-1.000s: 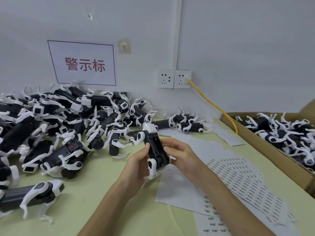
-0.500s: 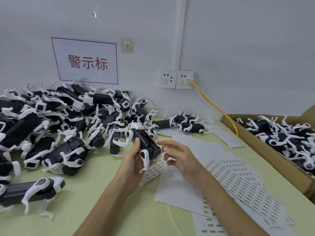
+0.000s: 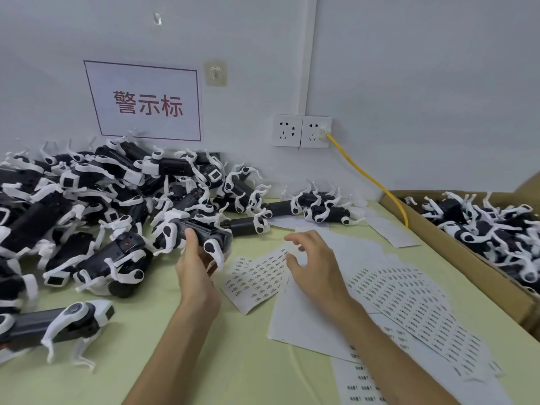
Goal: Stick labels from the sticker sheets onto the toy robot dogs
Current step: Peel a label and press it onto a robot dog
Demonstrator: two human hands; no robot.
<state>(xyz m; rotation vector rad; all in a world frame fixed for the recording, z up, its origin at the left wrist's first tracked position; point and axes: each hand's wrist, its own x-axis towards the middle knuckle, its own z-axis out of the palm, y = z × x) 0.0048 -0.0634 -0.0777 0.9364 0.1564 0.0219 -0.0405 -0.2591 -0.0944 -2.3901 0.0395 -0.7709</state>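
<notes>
In the head view, a toy robot dog [image 3: 211, 232], black in the body with white legs, is gripped by the left hand [image 3: 195, 267] above the middle of the pale green table [image 3: 248, 366]; the thumb is laid across the near side of the body and the other fingers are curled beneath it, mostly hidden. The dog is held lying lengthwise, one white leg hanging down over the fingers. Just to the right of it, the right hand [image 3: 317, 268] is held with its fingers spread and loosely bent, nothing being grasped; it is poised at the far right edge of a small sticker sheet [image 3: 257, 277], and whether the fingertips touch the paper cannot be told. This sheet lies flat between the two hands, directly below the held dog. Under the right wrist a blank white sheet [image 3: 301, 320] is spread, and further sticker sheets [image 3: 409, 305] are fanned out toward the table's right edge. A large pile of toy dogs [image 3: 96, 200] is heaped along the far left of the table against the wall, just beside the held dog. A single dog [image 3: 61, 320] is set apart at the near left edge. At the right edge a cardboard box [image 3: 493, 281] is filled with more dogs [image 3: 482, 226].
</notes>
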